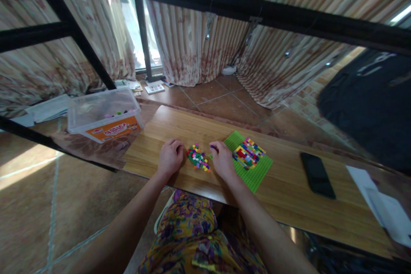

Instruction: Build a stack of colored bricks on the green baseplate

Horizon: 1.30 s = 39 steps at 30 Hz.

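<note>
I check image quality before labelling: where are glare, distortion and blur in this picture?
Head view: daylight glares white at the window; sunlight brightens floor tiles at left; forearms seem stretched by wide-angle distortion; loose toy bricks look soft, fine edges unclear.

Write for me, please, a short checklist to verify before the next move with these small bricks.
1. Loose bricks within reach: ok, piled on the table between the hands.
2. Loose bricks sorted by colour: not ok, mixed.
3. Green baseplate has bare studs: ok, around the built patch.
4. Left hand without a brick: cannot tell, fingers curled.
5. Right hand pinching a small dark piece: ok; its exact shape, cannot tell.
6. Phone apart from the baseplate: ok.
</note>
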{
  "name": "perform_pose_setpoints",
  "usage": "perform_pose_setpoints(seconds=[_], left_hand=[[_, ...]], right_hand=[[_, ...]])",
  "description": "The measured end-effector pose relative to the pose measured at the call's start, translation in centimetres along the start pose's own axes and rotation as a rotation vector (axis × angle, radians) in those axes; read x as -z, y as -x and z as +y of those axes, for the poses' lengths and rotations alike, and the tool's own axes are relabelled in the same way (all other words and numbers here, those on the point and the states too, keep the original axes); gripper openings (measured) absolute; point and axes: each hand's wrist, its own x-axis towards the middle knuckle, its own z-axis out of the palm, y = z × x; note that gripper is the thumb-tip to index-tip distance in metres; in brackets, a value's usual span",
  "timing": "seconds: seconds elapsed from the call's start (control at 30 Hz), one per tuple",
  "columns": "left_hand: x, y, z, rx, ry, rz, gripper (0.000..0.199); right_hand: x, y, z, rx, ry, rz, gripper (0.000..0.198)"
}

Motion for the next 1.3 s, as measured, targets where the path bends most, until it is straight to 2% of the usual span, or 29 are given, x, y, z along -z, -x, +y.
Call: perform_pose_setpoints(seconds=[0.43, 0.8, 0.97, 1.13, 1.3], left_hand=[[0.0, 0.0, -0.1, 0.005, -0.002, -0.002, 0.018], [-0.1, 0.1, -0.2, 0.003, -0.016, 0.004, 0.018], [-0.1, 0.1, -0.1, 0.016, -0.014, 0.001, 0.018], [0.1, 0.0, 0.0, 0.007, -0.017, -0.009, 0.018], [0.3, 0.0, 0.2, 0.003, -0.016, -0.013, 0.017]], right_hand=[[-0.4, 0.4, -0.7, -0.087, -0.063, 0.004, 0.022], [0.1, 0.3, -1.7, -0.116, 0.047, -0.107, 0.024], [0.9, 0.8, -1.7, -0.122, -0.049, -0.055, 0.027], [2.9, 2.3, -1.8, -0.062, -0.113, 0.02, 0.026], [5.4, 4.8, -1.0, -0.144, -0.194, 0.152, 0.024]])
